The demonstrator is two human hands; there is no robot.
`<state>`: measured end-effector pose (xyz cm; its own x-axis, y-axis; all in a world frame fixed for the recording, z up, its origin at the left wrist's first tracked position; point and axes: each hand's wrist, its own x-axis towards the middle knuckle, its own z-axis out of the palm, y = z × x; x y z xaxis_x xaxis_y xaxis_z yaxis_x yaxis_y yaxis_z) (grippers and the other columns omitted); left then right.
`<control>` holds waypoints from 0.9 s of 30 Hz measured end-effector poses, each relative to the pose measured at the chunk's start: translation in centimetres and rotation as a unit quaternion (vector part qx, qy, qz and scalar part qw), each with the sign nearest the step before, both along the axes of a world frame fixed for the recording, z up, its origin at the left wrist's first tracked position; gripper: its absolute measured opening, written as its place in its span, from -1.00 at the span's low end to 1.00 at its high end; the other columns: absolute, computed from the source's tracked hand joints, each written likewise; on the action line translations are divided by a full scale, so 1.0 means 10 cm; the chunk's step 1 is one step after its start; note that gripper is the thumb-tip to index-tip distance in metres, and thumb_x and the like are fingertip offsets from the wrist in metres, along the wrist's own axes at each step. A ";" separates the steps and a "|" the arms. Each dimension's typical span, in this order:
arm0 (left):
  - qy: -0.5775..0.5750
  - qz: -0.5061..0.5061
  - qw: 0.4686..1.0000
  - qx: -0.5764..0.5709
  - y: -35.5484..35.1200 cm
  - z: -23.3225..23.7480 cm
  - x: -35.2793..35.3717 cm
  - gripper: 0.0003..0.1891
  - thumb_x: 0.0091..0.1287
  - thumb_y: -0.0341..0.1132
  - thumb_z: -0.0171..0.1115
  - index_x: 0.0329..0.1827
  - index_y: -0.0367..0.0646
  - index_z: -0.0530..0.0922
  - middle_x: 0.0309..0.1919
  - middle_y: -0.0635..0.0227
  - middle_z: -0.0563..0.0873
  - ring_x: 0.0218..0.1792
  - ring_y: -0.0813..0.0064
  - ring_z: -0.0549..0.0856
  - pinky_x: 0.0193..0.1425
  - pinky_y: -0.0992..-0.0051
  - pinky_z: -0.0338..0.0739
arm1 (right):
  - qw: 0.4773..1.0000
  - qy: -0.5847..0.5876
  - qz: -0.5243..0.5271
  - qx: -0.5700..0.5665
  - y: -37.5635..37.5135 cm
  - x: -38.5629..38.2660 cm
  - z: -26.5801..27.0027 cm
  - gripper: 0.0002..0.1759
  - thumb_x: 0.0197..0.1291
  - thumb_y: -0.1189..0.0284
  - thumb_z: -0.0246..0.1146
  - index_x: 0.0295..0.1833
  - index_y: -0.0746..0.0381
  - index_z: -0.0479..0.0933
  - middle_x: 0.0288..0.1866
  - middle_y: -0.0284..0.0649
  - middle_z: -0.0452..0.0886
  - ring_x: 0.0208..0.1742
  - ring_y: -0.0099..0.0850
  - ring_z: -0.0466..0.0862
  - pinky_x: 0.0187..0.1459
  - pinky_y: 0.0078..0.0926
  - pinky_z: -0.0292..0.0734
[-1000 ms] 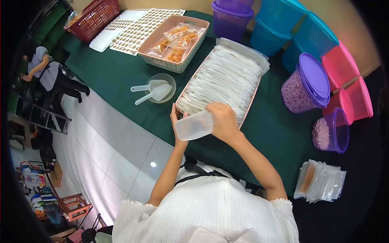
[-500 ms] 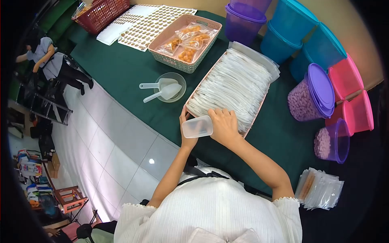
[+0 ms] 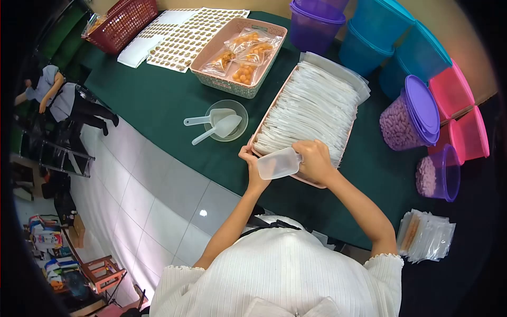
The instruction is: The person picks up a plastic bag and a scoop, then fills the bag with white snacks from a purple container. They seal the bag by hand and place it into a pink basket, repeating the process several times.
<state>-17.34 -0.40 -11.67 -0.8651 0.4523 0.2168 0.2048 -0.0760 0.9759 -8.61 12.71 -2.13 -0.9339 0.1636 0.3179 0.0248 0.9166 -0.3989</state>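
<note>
A pink basket [image 3: 350, 138] packed with rows of clear plastic bags [image 3: 311, 105] stands in front of me. My right hand [image 3: 315, 160] is closed round the handle of a translucent scoop [image 3: 278, 164], over the near end of the bags. My left hand [image 3: 255, 169] is at the basket's near left corner, with its fingers around the rim and partly behind the scoop. Two more white scoops [image 3: 226, 126] rest in a clear round bowl [image 3: 244, 112] to the left.
Another pink basket [image 3: 226, 83] holds bags of orange balls. Purple, teal and pink tubs [image 3: 397, 124] line the right side. Printed sheets [image 3: 185, 39] and a red basket [image 3: 124, 26] are at the back left. Filled bags [image 3: 426, 236] lie at the lower right. A person [image 3: 58, 95] is at far left.
The scoop in my right hand has tilted and shifted right relative to my left hand. Both hands appear further right in view. The person at the far left has shifted slightly.
</note>
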 end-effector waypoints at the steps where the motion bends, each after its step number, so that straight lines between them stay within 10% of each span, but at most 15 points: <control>1: 0.006 0.007 1.000 0.007 0.01 0.03 0.00 -0.21 -0.11 -0.22 0.38 -0.06 -0.28 -0.09 -0.01 -0.01 0.09 0.10 0.22 0.23 0.21 0.37 0.08 | 1.000 0.000 -0.005 -0.001 0.03 0.00 0.00 -0.84 -0.35 0.46 0.22 -0.54 0.21 0.41 -0.58 -0.25 0.47 -0.47 -0.24 0.49 -0.44 -0.36 0.25; 18: -0.014 -0.036 0.996 -0.085 -0.06 0.10 -0.08 -0.29 -0.07 -0.36 0.36 -0.07 -0.18 -0.05 -0.05 0.20 0.11 0.07 0.39 0.24 0.18 0.46 0.10 | 0.972 -0.098 -0.048 -0.208 0.16 0.10 0.14 -0.78 -0.35 0.63 0.14 -0.44 0.24 0.53 -0.54 -0.07 0.53 -0.51 -0.15 0.50 -0.43 -0.41 0.39; 27: -0.020 -0.101 0.989 -0.104 -0.35 0.28 -0.13 -0.25 -0.08 -0.31 0.37 0.04 -0.28 0.02 0.06 0.06 0.13 0.12 0.25 0.17 0.21 0.32 0.04 | 0.888 0.104 -0.238 -0.379 0.31 0.38 0.48 -0.88 -0.07 0.49 0.19 -0.49 0.35 0.51 -0.63 -0.34 0.51 -0.53 -0.66 0.43 -0.48 -0.63 0.32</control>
<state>-18.61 -3.91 -8.92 -0.7581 0.6485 0.0684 0.1671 0.0918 0.9817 -4.80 15.78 2.71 -0.6352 0.7652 0.1045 0.1920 0.2875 -0.9384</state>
